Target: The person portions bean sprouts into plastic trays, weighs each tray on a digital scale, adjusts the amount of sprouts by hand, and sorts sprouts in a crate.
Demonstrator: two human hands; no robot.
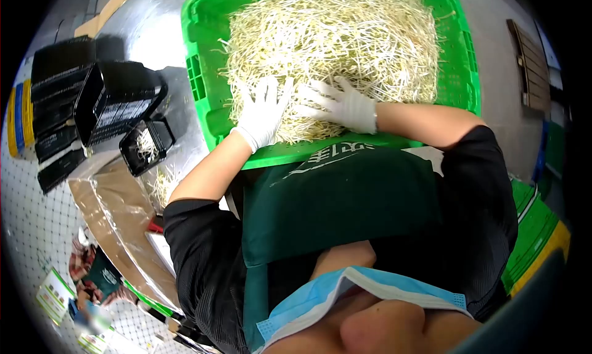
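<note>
Here, white-gloved fingers (pixel 272 90) against wiry, tangled sprouts (pixel 333 42).

Bright glare on metal surface (pixel 151 27), fisheye-curved edges, black corners

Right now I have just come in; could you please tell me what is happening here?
A person has both gloved hands, the left hand and the right hand, on the sprouts in a green crate, fingers spread. The sprouts are heaped across most of the crate. To the left, a small black tray holds a few.
</note>
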